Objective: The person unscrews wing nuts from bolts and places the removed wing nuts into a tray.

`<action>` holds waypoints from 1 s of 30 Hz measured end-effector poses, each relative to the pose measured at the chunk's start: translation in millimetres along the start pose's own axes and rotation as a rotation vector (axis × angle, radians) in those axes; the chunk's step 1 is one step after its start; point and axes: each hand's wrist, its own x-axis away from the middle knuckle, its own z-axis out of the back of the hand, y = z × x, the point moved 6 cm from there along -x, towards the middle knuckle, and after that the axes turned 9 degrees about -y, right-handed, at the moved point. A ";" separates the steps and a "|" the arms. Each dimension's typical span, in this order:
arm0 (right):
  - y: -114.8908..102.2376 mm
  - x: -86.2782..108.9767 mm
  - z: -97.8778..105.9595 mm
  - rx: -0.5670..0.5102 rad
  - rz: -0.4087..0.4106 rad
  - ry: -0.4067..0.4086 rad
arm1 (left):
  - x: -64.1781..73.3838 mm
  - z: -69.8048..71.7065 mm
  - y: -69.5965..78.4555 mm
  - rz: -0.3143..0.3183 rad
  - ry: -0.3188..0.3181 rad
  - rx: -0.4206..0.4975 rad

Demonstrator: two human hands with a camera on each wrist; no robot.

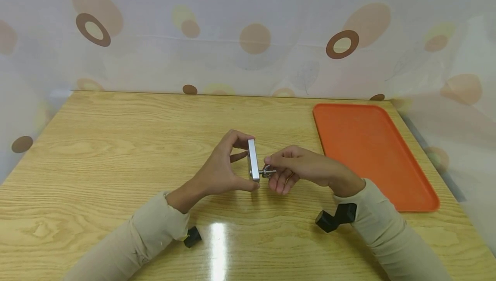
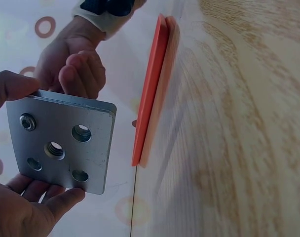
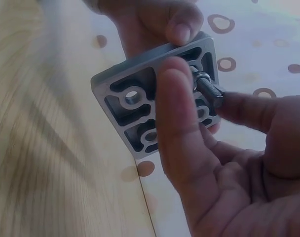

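A square grey metal plate stands on edge in my left hand, thumb on one edge and fingers on the opposite one. Its flat face, with a threaded centre hole and corner holes, shows in the left wrist view. A socket-head bolt sits in one corner hole. On the ribbed side its threaded shank sticks out, with a small metal nut around it near the plate. My right hand pinches at this nut between thumb and index finger, the other fingers curled below.
An orange tray lies on the wooden table at the right. Behind the table hangs a patterned cloth, which also covers both sides. Black devices are strapped at the wrists.
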 end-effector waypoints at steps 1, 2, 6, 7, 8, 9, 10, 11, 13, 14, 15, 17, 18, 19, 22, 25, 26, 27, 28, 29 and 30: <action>-0.5 0.4 -0.3 0.003 0.007 -0.005 | 0.0 0.0 -0.3 -0.001 0.000 0.000; -1.1 0.8 -0.3 0.007 0.018 -0.009 | 0.1 0.0 -0.5 -0.001 0.000 -0.001; -3.3 1.9 0.6 0.039 0.055 -0.008 | 0.5 0.1 -0.8 -0.006 -0.001 0.000; -4.2 1.8 0.7 0.047 0.069 -0.008 | 0.7 0.1 -0.8 -0.006 -0.002 0.002; -4.8 1.8 0.9 0.054 0.082 -0.007 | 0.8 0.1 -0.8 -0.007 -0.003 0.002; -5.3 1.8 1.3 0.061 0.094 -0.005 | 0.8 0.0 -0.8 -0.007 -0.004 0.003; -5.7 1.8 1.6 0.065 0.107 -0.004 | 0.8 0.0 -0.9 -0.006 -0.005 0.004; -6.0 1.6 1.9 0.068 0.122 -0.006 | 0.7 -0.1 -0.9 -0.005 -0.007 0.004; -7.2 1.8 2.1 0.072 0.147 -0.008 | 0.6 -0.3 -0.8 -0.001 -0.009 0.001; -7.8 2.0 2.0 0.073 0.161 -0.016 | 0.4 -0.3 -0.9 0.000 -0.009 0.000; -8.4 2.2 1.7 0.073 0.176 -0.024 | 0.4 -0.3 -0.9 0.002 -0.009 -0.001; -9.7 2.8 1.1 0.076 0.199 -0.039 | 0.4 -0.3 -0.8 0.006 -0.009 -0.002; -10.5 3.0 0.4 0.077 0.208 -0.043 | 0.2 -0.3 -1.0 0.008 -0.008 -0.002; -11.3 3.1 -0.2 0.078 0.216 -0.046 | 0.3 -0.4 -1.1 0.009 -0.009 0.000; -12.9 3.0 -1.2 0.100 0.226 -0.038 | 0.4 -0.5 -1.0 0.012 -0.008 0.002; -14.2 3.0 -2.0 0.151 0.226 -0.030 | 0.7 -0.6 -0.5 0.011 -0.009 0.001; -13.8 3.1 -1.7 0.156 0.213 -0.027 | 0.7 -0.6 -0.2 0.010 -0.008 0.001; -13.2 3.2 -1.2 0.157 0.200 -0.022 | 0.7 -0.5 0.0 0.009 -0.008 -0.002; -12.2 3.3 -0.3 0.152 0.183 -0.013 | 0.8 -0.6 0.5 0.009 -0.008 -0.003; -10.8 3.4 0.8 0.137 0.162 -0.004 | 0.8 -0.6 0.9 0.008 -0.009 -0.004; -9.2 3.4 2.0 0.113 0.137 0.008 | 0.6 -0.7 1.2 0.008 -0.008 -0.004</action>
